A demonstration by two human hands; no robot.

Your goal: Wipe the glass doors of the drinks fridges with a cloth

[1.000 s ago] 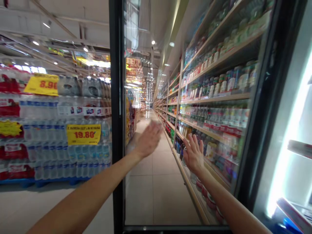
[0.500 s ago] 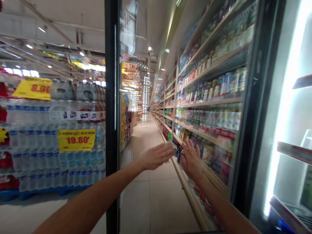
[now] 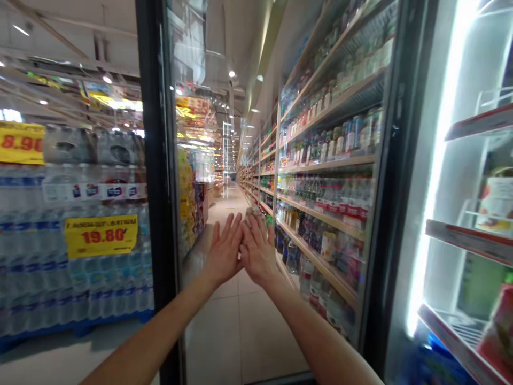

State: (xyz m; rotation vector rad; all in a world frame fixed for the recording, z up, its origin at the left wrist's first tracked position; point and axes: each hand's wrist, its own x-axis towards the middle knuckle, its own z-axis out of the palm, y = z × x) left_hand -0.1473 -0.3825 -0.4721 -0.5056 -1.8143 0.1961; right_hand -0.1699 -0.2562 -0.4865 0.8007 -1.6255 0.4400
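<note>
Left hand (image 3: 224, 250) and right hand (image 3: 258, 251) are now brought side by side, unlike in the earlier frame. At the left edge of the glass door (image 3: 264, 174), the black frame (image 3: 157, 160) is judged the best grip; door likely heavy, stiff, slick, breakable. Left hand is held flat, fingers extended; right likewise. Door is positioned just ahead, contact unclear.

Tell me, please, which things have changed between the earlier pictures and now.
The right hand moved leftward and the left hand turned from pointing rightward to pointing upward; they are now side by side, fingers meeting or nearly so. The view swung right, showing more of the lit cooler shelves. Nothing was grasped or released. The glass door stands open as before.
</note>
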